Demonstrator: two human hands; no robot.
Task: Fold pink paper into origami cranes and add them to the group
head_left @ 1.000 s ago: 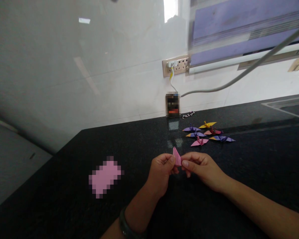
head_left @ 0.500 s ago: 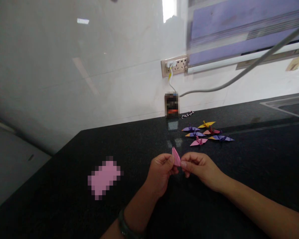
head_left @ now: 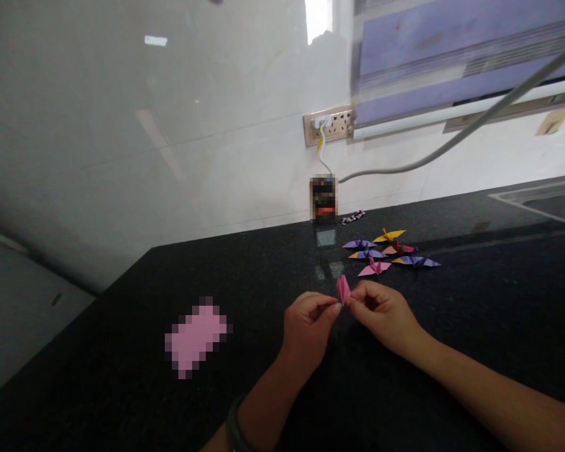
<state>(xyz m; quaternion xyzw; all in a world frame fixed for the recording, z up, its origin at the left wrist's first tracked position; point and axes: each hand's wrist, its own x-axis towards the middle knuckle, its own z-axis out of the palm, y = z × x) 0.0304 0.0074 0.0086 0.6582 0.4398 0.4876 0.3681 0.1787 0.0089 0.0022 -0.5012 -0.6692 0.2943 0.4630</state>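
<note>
We pinch a small folded pink paper (head_left: 343,289) upright between our two hands, over the dark table (head_left: 235,276). Our left hand (head_left: 307,329) has its thumb and fingertips closed at the paper's lower end; our right hand (head_left: 387,314) nips its right side, fingers curled. Just beyond lie six paper cranes (head_left: 375,268), pink, yellow, reddish and purple. Well to our left rests a pixelated pink shape (head_left: 195,339); near the wall (head_left: 216,169), a beaded strand (head_left: 353,218).
</note>
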